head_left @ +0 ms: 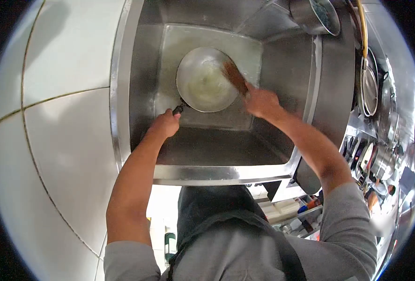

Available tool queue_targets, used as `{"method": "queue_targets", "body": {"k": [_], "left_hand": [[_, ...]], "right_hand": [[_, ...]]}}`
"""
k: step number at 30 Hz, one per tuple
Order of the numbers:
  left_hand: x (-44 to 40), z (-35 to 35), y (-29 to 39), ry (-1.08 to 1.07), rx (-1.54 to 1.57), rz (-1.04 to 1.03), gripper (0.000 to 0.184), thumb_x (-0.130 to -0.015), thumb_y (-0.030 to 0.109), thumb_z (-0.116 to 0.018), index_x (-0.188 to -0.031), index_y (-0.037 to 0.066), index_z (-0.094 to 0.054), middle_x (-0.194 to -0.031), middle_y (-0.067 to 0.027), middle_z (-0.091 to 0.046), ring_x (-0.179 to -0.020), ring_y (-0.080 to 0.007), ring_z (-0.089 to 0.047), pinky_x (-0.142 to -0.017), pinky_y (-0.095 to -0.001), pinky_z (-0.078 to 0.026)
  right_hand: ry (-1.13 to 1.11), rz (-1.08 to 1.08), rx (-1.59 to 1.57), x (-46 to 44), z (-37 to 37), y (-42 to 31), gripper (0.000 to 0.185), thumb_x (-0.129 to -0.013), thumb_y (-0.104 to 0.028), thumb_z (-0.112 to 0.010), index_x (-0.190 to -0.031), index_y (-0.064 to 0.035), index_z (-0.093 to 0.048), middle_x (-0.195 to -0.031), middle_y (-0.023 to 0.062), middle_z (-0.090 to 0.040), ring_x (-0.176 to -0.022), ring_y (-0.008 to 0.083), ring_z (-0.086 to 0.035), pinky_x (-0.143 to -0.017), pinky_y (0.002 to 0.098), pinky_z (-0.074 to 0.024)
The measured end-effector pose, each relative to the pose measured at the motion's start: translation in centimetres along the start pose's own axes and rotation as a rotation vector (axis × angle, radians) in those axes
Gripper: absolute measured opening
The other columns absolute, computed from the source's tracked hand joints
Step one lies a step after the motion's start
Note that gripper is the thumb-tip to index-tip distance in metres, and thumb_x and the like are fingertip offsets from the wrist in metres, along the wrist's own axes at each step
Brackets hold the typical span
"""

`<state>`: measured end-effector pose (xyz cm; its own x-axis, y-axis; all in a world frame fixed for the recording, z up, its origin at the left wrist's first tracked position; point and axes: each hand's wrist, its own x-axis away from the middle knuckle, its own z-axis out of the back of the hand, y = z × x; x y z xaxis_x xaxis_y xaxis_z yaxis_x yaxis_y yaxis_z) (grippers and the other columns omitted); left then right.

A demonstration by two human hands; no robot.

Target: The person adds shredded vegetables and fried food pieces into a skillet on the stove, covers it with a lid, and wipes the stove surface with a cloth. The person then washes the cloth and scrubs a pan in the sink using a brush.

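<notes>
A round metal pan (203, 86) rests low in the deep steel sink (207, 146), with cloudy, pale yellowish liquid in it. My left hand (166, 124) is closed round the pan's dark handle (178, 109) on the near left side. In my right hand (262, 102) is a brown scrubbing brush (235, 77); its bristle end is inside the pan, against the right part of the inner surface. Motion slightly blurs the brush. My right fingers wrap its near end and hide it.
A metal pot (306, 15) with bluish scrubbing material sits past the sink's far right corner. Strainers (369, 89) hang at the right. White tiles (71, 136) border the sink's left. Another person (381, 189) stands far right. A dark green bottle (170, 247) is low at left.
</notes>
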<state>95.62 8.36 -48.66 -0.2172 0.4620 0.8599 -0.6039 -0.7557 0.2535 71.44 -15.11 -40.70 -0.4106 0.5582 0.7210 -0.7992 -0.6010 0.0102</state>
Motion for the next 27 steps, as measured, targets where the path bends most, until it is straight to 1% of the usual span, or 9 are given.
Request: {"method": "queue_targets", "body": {"k": [4, 7, 10, 13, 15, 16, 18, 20, 27], "left_hand": [[-0.8, 0.3, 0.1, -0.038, 0.008, 0.006, 0.055, -0.108, 0.040, -0.036, -0.140, -0.004, -0.046, -0.134, -0.0331, -0.058, -0.127, -0.0487, -0.056, -0.107, -0.0549, -0.045], [-3.0, -1.5, -1.6, -0.009, -0.054, -0.055, 0.055, -0.108, 0.041, -0.038, -0.141, -0.002, -0.046, -0.135, -0.0334, -0.057, -0.128, -0.0490, -0.055, -0.109, -0.0559, -0.043], [-1.4, -0.3, -0.4, 0.011, -0.013, 0.016, 0.054, -0.107, 0.042, -0.040, -0.138, -0.002, -0.049, -0.133, -0.0331, -0.059, -0.126, -0.0494, -0.056, -0.106, -0.0558, -0.045], [-2.3, -1.4, -0.9, 0.018, -0.019, 0.006, 0.052, -0.107, 0.042, -0.040, -0.135, -0.002, -0.050, -0.130, -0.0333, -0.061, -0.124, -0.0497, -0.058, -0.104, -0.0555, -0.046], [-2.0, -1.0, -0.7, 0.004, -0.020, -0.008, 0.051, -0.107, 0.042, -0.040, -0.133, -0.002, -0.051, -0.127, -0.0335, -0.062, -0.121, -0.0499, -0.059, -0.103, -0.0557, -0.047], [-2.2, -1.0, -0.9, 0.011, -0.017, -0.007, 0.051, -0.107, 0.041, -0.040, -0.133, -0.002, -0.051, -0.126, -0.0334, -0.063, -0.120, -0.0499, -0.060, -0.102, -0.0558, -0.048], [-2.8, -1.4, -1.3, 0.031, 0.002, -0.008, 0.050, -0.107, 0.041, -0.041, -0.133, -0.002, -0.051, -0.123, -0.0333, -0.064, -0.118, -0.0500, -0.061, -0.101, -0.0559, -0.048], [-2.5, -1.4, -1.0, 0.061, 0.009, -0.010, 0.050, -0.107, 0.040, -0.041, -0.132, -0.002, -0.050, -0.121, -0.0332, -0.065, -0.117, -0.0498, -0.062, -0.100, -0.0560, -0.049], [-0.4, 0.3, -0.3, 0.130, -0.037, 0.007, 0.049, -0.107, 0.039, -0.042, -0.132, -0.003, -0.051, -0.119, -0.0313, -0.066, -0.115, -0.0481, -0.063, -0.099, -0.0558, -0.050]], "right_hand": [[0.305, 0.409, 0.160, -4.5, 2.7, -1.2, 0.065, -0.091, -0.026, -0.061, -0.153, -0.0203, -0.043, -0.104, 0.0203, -0.072, -0.093, 0.0382, -0.073, -0.077, 0.0516, -0.0598], [0.139, 0.227, 0.264, -5.2, 1.6, -2.1, 0.076, -0.095, -0.027, -0.061, -0.162, -0.0197, -0.026, -0.107, 0.0216, -0.072, -0.096, 0.0370, -0.070, -0.083, 0.0483, -0.0586], [-0.193, 0.086, 0.305, -0.6, 1.0, -1.9, 0.070, -0.095, -0.029, -0.060, -0.159, -0.0193, -0.035, -0.111, 0.0200, -0.072, -0.098, 0.0358, -0.070, -0.086, 0.0462, -0.0583], [-0.084, 0.392, 0.127, 1.8, -2.1, -2.7, 0.054, -0.089, -0.030, -0.065, -0.140, -0.0155, -0.058, -0.112, 0.0179, -0.073, -0.096, 0.0388, -0.072, -0.081, 0.0493, -0.0590], [-0.411, 0.196, -0.417, 0.9, 2.2, -6.6, 0.045, -0.091, -0.033, -0.063, -0.131, -0.0124, -0.065, -0.110, 0.0176, -0.074, -0.091, 0.0357, -0.074, -0.083, 0.0474, -0.0584], [-0.028, 0.478, -0.193, -3.2, 0.0, -5.9, 0.045, -0.091, -0.035, -0.062, -0.130, -0.0111, -0.065, -0.101, 0.0185, -0.074, -0.082, 0.0325, -0.074, -0.079, 0.0461, -0.0585], [0.118, 0.008, -0.967, -4.6, 1.2, -7.8, 0.048, -0.091, -0.036, -0.061, -0.130, -0.0080, -0.065, -0.072, 0.0168, -0.070, -0.055, 0.0252, -0.068, -0.065, 0.0431, -0.0579], [0.254, -0.128, -1.072, -5.2, -0.3, -8.4, 0.049, -0.090, -0.037, -0.061, -0.129, -0.0066, -0.065, -0.060, 0.0113, -0.064, -0.047, 0.0245, -0.063, -0.056, 0.0397, -0.0561], [-0.483, 0.016, -0.588, 1.8, 2.0, -2.9, 0.061, -0.090, -0.044, -0.065, -0.144, -0.0181, -0.057, -0.115, 0.0196, -0.069, -0.073, 0.0206, -0.068, -0.055, 0.0365, -0.0577]]}}
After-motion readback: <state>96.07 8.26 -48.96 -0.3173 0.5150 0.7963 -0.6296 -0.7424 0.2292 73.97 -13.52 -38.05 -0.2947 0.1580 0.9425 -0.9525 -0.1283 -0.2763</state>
